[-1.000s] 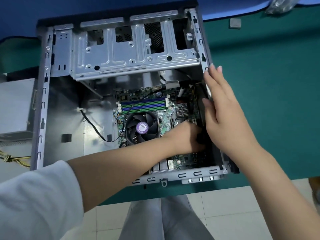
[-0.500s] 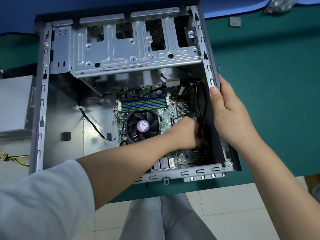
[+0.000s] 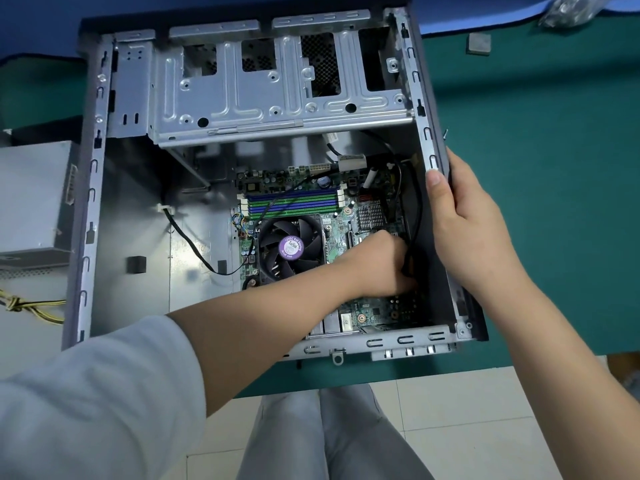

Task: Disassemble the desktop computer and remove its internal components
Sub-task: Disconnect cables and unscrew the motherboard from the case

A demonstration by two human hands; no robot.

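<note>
The open computer case (image 3: 86, 209) lies on its side on the green mat. Inside sits the motherboard (image 3: 377, 311) with a black CPU fan (image 3: 289, 249) and blue and green memory slots (image 3: 292, 204). My left hand (image 3: 379, 265) reaches deep inside, right of the fan, its fingers curled round a black cable (image 3: 417, 206) near the case's right wall. My right hand (image 3: 467, 223) grips that right wall from outside, thumb over the rim. The fingertips of my left hand are hidden.
An empty metal drive cage (image 3: 277, 98) fills the case's far half. A removed grey power supply (image 3: 33, 199) with yellow and black wires (image 3: 31, 306) lies left of the case. A small grey block (image 3: 479, 43) and a plastic bag (image 3: 568, 8) sit at the far right.
My right hand slid off the inside of the case and closed round the right wall's rim. My left hand stayed deep by the black cable. The view shifted slightly.
</note>
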